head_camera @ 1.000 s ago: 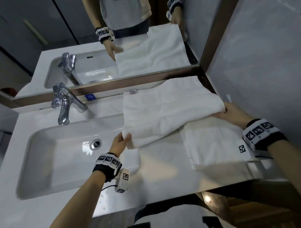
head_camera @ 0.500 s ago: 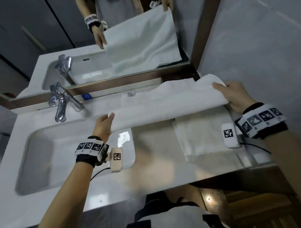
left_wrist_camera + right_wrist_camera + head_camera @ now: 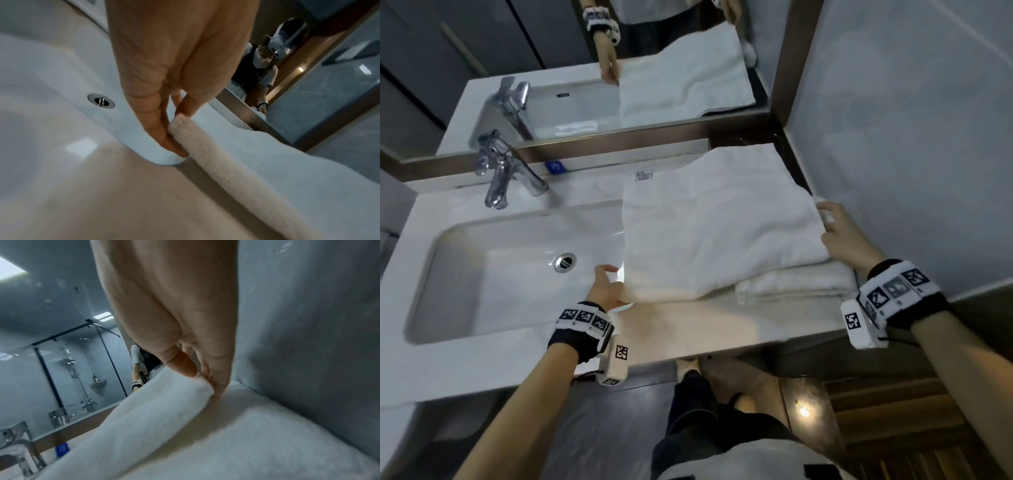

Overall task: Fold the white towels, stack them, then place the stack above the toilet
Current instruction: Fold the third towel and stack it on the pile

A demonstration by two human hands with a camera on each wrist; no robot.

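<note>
Both hands pinch the white towel [image 3: 715,233]: left hand [image 3: 607,286] near corner, right hand [image 3: 842,236] far edge.

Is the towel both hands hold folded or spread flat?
Folded: the towel shows doubled edges at left hand and right hand.

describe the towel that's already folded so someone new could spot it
Start at the white sink and go right along the counter to the grey wall. The folded towel lies there, a compact thick bundle half under the larger spread towel.
</note>
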